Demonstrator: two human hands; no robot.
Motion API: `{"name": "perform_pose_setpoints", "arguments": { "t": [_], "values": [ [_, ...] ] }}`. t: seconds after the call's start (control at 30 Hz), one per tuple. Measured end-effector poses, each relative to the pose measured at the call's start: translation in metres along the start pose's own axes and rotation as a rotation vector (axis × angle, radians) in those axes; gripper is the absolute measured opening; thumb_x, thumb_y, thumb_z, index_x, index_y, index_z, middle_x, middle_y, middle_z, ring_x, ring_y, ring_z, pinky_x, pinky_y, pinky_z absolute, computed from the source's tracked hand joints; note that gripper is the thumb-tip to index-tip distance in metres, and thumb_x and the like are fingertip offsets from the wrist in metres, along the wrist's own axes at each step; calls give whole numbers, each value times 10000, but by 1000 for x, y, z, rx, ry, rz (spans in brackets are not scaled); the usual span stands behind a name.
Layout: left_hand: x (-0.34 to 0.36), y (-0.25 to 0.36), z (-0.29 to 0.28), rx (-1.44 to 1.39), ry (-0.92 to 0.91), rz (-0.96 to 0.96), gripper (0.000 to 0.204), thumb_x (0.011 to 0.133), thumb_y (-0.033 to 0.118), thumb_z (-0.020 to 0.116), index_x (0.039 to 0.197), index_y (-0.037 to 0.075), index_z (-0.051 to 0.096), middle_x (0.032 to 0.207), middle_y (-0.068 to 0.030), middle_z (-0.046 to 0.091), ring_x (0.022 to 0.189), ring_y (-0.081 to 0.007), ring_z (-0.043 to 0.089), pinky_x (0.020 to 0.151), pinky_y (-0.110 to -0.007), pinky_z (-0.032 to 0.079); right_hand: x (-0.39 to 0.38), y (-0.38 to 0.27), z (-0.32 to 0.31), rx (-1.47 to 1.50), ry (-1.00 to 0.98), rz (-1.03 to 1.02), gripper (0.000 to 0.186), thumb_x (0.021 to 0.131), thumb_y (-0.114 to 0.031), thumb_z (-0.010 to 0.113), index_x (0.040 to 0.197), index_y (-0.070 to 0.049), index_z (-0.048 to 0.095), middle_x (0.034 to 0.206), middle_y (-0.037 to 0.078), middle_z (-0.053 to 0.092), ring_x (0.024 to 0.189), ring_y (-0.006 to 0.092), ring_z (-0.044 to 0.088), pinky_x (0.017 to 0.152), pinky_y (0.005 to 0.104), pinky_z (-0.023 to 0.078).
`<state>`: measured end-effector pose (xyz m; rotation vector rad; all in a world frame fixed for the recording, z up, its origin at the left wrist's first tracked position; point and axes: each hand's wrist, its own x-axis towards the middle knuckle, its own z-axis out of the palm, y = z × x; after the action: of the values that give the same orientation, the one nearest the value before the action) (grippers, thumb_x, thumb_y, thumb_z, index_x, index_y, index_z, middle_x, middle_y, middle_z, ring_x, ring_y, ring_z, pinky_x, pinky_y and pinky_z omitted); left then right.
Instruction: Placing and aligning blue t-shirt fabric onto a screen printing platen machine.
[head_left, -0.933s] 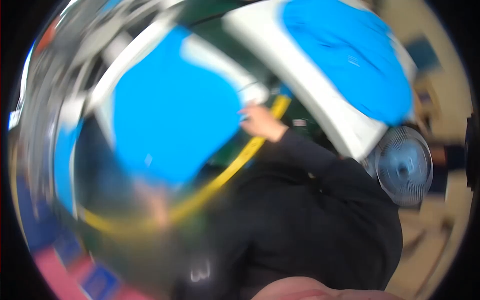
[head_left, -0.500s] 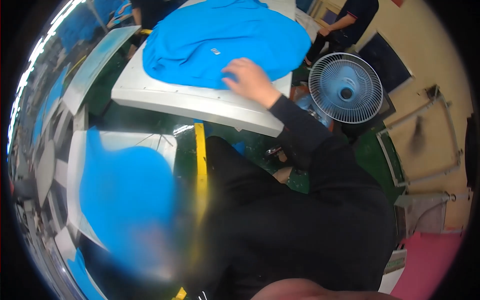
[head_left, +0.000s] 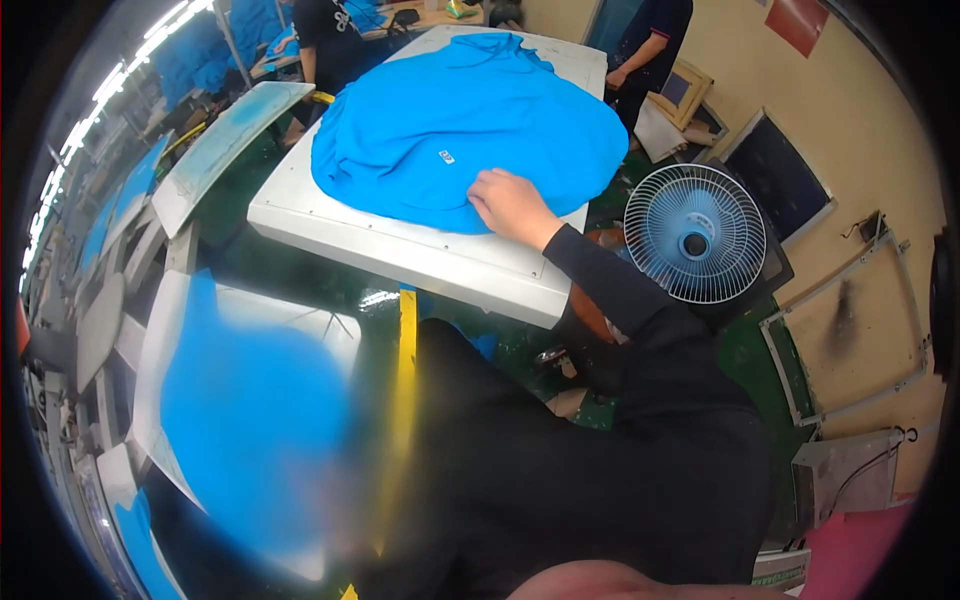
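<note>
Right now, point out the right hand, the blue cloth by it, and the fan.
Right hand [head_left: 515,209]: head view, back of the hand.
Blue cloth [head_left: 470,130]: head view, middle of its top.
Fan [head_left: 694,243]: head view, centre hub.

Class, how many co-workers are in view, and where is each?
2: a person in black at the far left of the white table, and a person in dark clothes near its far right corner. Others may be hidden.
</note>
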<state>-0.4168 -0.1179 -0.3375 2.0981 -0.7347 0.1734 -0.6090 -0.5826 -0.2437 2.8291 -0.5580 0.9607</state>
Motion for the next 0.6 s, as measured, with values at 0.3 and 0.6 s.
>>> {"name": "perform_pose_setpoints", "arguments": {
  "t": [0.3, 0.6],
  "values": [
    [52, 50, 38, -324, -286, 39, 589, 799, 43, 644, 1338, 45, 407, 1168, -77, 572, 901, -123, 526, 731, -234, 470, 44, 4, -40, 458, 416, 340, 115, 893, -137, 490, 911, -49, 562, 820, 160, 610, 768, 352, 589, 640, 432, 452],
    [108, 185, 139, -1399, -1003, -610, 691, 916, 494, 438, 1368, -10, 299, 1282, -180, 499, 1107, -284, 531, 934, -440, 434, -35, -146, -36, 706, -30, -95, 61, 876, -99, 521, 922, -69, 548, 871, 104, 605, 782, 299, 606, 649, 395, 472]
  ]
}}
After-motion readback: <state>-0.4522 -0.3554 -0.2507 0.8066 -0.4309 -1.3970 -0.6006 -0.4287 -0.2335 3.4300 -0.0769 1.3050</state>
